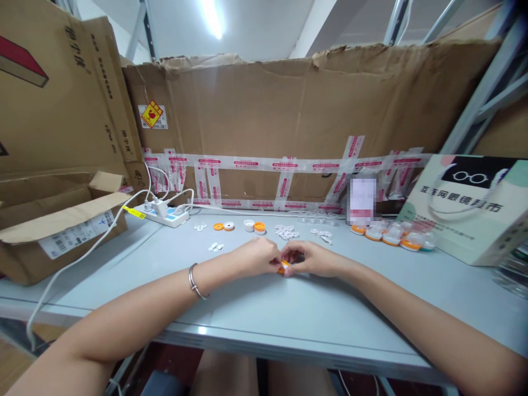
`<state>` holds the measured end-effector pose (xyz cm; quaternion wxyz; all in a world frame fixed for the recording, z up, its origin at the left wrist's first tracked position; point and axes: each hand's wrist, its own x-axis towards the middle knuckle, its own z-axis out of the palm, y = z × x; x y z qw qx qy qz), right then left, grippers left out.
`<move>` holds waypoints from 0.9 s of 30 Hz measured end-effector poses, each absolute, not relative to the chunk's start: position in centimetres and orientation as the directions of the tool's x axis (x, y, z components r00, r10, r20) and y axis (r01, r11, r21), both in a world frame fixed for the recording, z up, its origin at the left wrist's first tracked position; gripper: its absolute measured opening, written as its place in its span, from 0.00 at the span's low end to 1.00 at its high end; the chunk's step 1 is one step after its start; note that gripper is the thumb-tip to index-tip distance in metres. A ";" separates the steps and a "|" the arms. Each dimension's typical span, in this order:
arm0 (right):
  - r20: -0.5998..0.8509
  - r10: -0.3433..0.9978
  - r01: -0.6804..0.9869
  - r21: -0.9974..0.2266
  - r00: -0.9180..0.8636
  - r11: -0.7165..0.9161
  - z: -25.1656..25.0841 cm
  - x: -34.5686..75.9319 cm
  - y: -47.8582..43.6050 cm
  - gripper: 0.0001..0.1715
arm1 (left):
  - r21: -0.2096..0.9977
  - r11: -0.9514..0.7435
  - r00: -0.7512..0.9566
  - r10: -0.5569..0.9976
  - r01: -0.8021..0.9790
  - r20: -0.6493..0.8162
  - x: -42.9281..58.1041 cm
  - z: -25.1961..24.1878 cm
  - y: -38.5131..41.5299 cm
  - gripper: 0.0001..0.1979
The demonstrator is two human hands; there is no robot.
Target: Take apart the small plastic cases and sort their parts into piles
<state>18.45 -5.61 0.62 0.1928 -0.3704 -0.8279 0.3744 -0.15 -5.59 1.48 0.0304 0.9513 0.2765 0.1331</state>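
Both hands meet over the middle of the table around a small orange-and-white round part (284, 267). My left hand (260, 256), with a metal bangle at the wrist, pinches it from the left. From the right, the thumb and fingers of my right hand (306, 257) close on the same part. Fingers hide most of it, so its exact kind cannot be made out. Beyond the hands lie an orange ring (259, 226), a white ring (248, 225), another orange ring (218, 226) and a white-topped round part (228, 226). Small white pieces (286, 232) are heaped close by.
White discs (216, 247) lie left of the hands. Finished-looking orange-and-white round containers with clear tops (391, 235) stand at right, beside a paper bag (462, 209). A power strip (167, 215) with cables and an opened carton (61, 220) are at left. Cardboard (264, 121) walls the back.
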 end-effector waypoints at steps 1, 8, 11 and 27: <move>0.042 0.756 0.468 -0.763 -0.653 0.446 0.6 18.5 -5.6 0.20 | 0.107 -0.858 0.823 0.512 0.502 0.247 -0.2 1.4 -5.6 0.08; 0.043 0.759 0.481 -0.751 -0.649 0.454 0.7 18.4 -5.6 0.19 | 0.081 -0.886 0.832 0.458 0.457 0.314 -0.5 2.4 -5.6 0.04; 0.035 0.767 0.498 -0.742 -0.641 0.449 0.8 18.5 -5.7 0.20 | 0.076 -0.880 0.798 0.458 0.468 0.391 -2.1 4.4 -4.8 0.04; 0.021 0.748 0.491 -0.742 -0.663 0.456 0.8 18.7 -5.6 0.21 | 0.034 -0.812 0.789 0.575 0.583 0.218 -12.6 3.1 -4.2 0.10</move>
